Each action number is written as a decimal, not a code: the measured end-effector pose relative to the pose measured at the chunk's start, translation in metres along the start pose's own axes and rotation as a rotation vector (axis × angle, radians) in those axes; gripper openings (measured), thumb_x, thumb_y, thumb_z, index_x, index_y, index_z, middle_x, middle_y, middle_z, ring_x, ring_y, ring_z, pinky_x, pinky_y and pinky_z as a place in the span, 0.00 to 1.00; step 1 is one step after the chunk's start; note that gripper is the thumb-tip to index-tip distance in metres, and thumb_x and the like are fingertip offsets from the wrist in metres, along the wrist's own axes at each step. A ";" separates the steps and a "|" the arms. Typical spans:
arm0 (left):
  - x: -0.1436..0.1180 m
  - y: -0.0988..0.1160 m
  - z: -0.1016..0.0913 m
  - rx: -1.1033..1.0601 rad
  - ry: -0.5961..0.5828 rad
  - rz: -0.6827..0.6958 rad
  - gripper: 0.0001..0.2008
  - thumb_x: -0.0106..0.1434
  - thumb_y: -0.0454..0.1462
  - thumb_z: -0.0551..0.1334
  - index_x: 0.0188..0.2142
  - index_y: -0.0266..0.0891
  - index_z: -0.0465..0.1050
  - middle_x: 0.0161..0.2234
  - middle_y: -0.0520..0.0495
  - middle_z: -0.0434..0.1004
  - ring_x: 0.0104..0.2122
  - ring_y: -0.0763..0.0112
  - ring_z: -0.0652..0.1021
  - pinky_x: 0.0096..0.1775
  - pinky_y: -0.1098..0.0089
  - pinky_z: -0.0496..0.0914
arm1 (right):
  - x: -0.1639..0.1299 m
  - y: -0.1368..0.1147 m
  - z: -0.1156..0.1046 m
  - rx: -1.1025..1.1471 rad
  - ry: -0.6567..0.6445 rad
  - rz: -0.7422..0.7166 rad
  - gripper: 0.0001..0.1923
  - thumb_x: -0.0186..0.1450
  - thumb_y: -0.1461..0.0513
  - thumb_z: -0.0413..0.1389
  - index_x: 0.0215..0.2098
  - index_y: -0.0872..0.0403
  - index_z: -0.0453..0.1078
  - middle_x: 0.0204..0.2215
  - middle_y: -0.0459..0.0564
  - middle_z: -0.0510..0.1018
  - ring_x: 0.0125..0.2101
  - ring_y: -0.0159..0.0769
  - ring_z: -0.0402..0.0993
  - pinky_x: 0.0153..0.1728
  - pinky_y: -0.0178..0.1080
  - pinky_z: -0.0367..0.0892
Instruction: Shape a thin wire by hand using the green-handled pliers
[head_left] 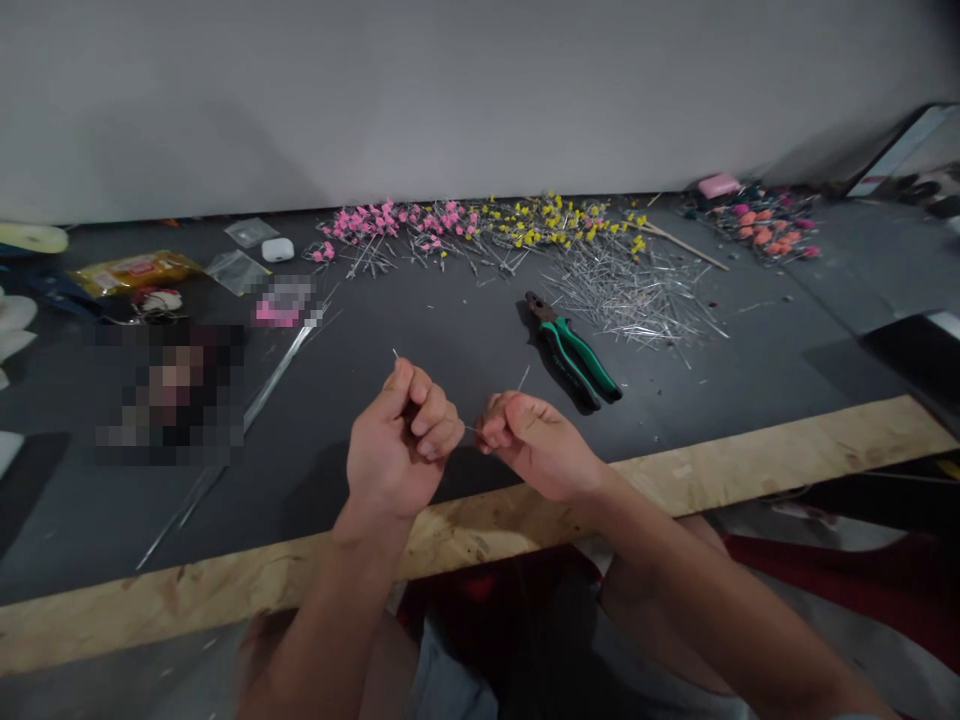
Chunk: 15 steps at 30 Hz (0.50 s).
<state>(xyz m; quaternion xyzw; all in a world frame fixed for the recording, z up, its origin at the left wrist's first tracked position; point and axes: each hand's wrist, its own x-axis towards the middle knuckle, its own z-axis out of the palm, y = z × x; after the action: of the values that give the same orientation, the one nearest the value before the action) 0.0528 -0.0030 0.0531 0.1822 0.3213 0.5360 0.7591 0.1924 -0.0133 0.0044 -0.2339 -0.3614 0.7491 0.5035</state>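
Along the table's pale wooden near edge point(750, 450), the person's two hands work just above the grey top. The left hand point(405, 430) is curled closed around a thin wire point(472, 429), a tip poking up past its thumb; the right hand point(544, 440) pinches the wire between thumb and fingers. The wire spans the small gap between them; whether the sliver beyond the right hand is the same piece, I cannot tell. For good control, I would anchor the wire firmly in the left hand and let the right fingertips guide it close to that grip, with gentle, even pressure to avoid kinks; the pointed ends are best aimed away from skin. Farther back, green-handled pliers point(574, 355) lie within easy reach, and beyond them loose wires point(637, 295) spread toward the table's far edge.
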 end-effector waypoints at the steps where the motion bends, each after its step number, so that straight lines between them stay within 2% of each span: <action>1: 0.000 0.002 -0.001 0.002 0.000 0.006 0.20 0.68 0.41 0.48 0.21 0.38 0.59 0.13 0.57 0.52 0.11 0.82 0.58 0.15 0.78 0.54 | 0.000 0.000 -0.001 -0.004 -0.003 0.000 0.16 0.60 0.49 0.57 0.24 0.51 0.72 0.20 0.42 0.64 0.25 0.29 0.61 0.32 0.37 0.60; 11: 0.002 0.011 -0.008 -0.001 -0.021 0.057 0.19 0.68 0.40 0.48 0.21 0.38 0.60 0.13 0.58 0.52 0.10 0.82 0.57 0.14 0.78 0.54 | -0.002 -0.004 -0.004 0.024 -0.041 0.002 0.15 0.61 0.51 0.57 0.23 0.51 0.72 0.21 0.43 0.64 0.26 0.29 0.61 0.33 0.36 0.60; 15: 0.003 0.004 -0.007 -0.001 -0.003 0.091 0.18 0.68 0.41 0.49 0.22 0.38 0.62 0.14 0.57 0.57 0.12 0.82 0.60 0.15 0.79 0.56 | 0.001 -0.010 -0.004 0.042 0.065 0.015 0.17 0.60 0.50 0.58 0.22 0.53 0.68 0.19 0.41 0.61 0.24 0.28 0.59 0.31 0.35 0.60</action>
<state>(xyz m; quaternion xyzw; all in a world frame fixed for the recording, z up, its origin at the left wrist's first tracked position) 0.0455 0.0012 0.0497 0.1970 0.3112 0.5701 0.7344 0.2011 -0.0087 0.0095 -0.2500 -0.3273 0.7523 0.5142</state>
